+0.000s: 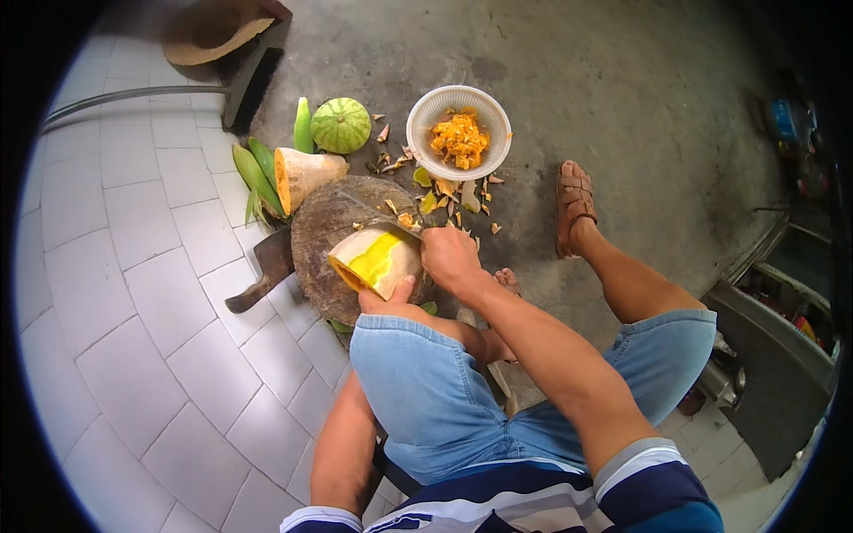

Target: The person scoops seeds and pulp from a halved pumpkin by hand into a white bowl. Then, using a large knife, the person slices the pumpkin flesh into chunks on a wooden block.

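On a round wooden chopping block (313, 266) rests a cut piece of pumpkin (380, 256), tilted, with pale rind, a yellow-green strip where rind is pared off, and an orange cut end. My left hand (393, 295) holds its near side, thumb on the rind, the hand partly hidden behind my knee. My right hand (451, 258) is closed around a knife, whose blade (380, 212) reaches left across the pumpkin's far side. Rind scraps lie on the block. A white plastic basket (498, 148) beyond it contains orange pumpkin pulp (460, 138).
A cleaver (272, 266) lies against the block's left side. Another pumpkin piece (312, 173), a round green striped squash (340, 125) and corn ears in husks (256, 174) sit behind it. Peelings (470, 196) litter the concrete floor. A broom (252, 90) is at upper left.
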Tool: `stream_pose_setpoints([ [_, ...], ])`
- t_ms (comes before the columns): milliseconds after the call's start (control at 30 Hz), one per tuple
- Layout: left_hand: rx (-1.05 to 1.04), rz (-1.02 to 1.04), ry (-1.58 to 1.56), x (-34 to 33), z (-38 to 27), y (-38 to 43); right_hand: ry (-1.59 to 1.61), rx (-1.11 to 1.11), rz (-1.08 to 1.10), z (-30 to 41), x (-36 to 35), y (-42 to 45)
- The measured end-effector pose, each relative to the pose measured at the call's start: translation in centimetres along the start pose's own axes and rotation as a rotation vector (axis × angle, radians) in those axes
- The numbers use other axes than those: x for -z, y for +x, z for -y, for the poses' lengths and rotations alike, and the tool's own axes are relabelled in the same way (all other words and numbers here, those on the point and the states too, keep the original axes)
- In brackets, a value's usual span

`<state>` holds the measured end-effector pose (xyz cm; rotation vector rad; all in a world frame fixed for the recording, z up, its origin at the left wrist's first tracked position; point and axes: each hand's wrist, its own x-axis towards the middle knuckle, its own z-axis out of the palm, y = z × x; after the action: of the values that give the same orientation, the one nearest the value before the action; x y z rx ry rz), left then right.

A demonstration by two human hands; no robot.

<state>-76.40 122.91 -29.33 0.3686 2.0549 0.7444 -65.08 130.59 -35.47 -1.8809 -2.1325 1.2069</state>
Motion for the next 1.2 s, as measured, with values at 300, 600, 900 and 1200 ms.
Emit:
stream_pose_setpoints([
  [300,-0.009,0.052,-0.132,0.9,1.8,-0.2,0.07,-0.016,-0.056,-1.5,0.9,-4.0],
  [600,-0.043,0.104,-0.141,0.7,4.0,0.6,0.03,0.05,-0.051,-1.9,-0.4,-6.6],
  [900,-0.16,0.109,-0.24,0.5,5.0,0.8,0.047,0.044,-0.029,-1.5,-0.2,-4.8],
  [1200,-0.002,0.05,-0.094,0.8,4.3,0.9,0.112,0.056,0.055,-1.7,-0.9,-0.6],
])
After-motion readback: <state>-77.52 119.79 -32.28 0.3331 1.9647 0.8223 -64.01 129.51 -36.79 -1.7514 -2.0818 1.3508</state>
